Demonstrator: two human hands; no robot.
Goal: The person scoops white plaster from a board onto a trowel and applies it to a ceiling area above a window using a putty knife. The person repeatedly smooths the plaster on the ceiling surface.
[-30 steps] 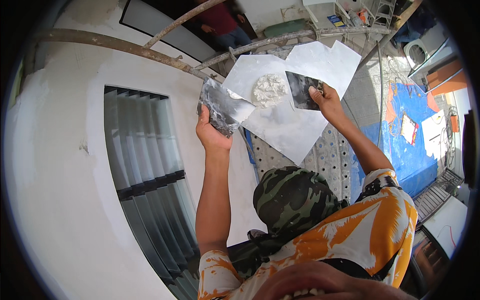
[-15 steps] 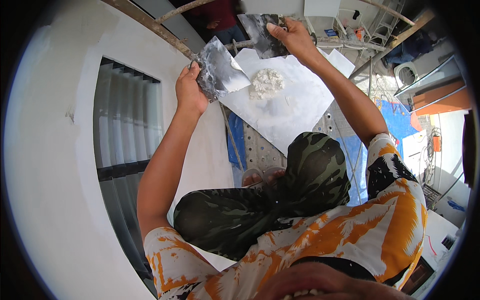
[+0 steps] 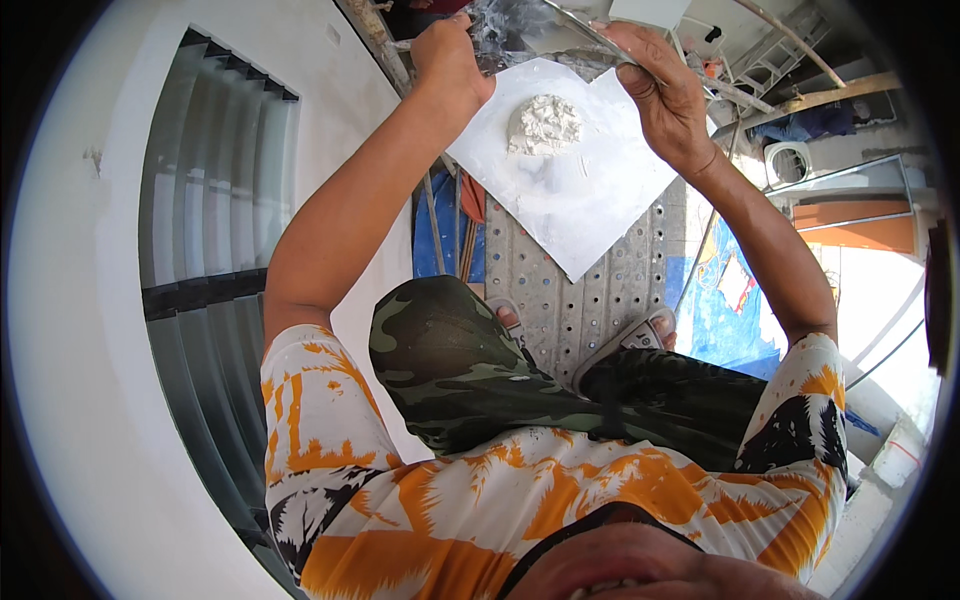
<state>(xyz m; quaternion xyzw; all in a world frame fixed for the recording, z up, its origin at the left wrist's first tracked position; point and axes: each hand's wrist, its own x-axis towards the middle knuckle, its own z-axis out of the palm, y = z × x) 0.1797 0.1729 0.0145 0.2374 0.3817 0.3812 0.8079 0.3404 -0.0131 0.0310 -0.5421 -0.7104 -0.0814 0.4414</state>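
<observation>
What worries me most from my remote seat is the lump of white putty (image 3: 543, 124) sitting loose on the white square board (image 3: 590, 200): the board hangs tilted above the perforated metal platform (image 3: 560, 290), and more lean could, I think, send the putty sliding off toward the camouflage trousers (image 3: 470, 370) or through the gap beside the white wall (image 3: 90, 330). A second risk is the blades clashing overhead, since both tools meet near the top edge where I can barely see them. My left hand (image 3: 448, 60) is raised high, clenched around a handle at the near corner of the board (whether it carries the board itself or a separate smeared trowel, I cannot tell). My right hand (image 3: 665, 95) is up just as high, fingers wrapped over a thin metal blade (image 3: 580, 30), wrist bent back, elbow low by the orange patterned shirt (image 3: 560, 510).
</observation>
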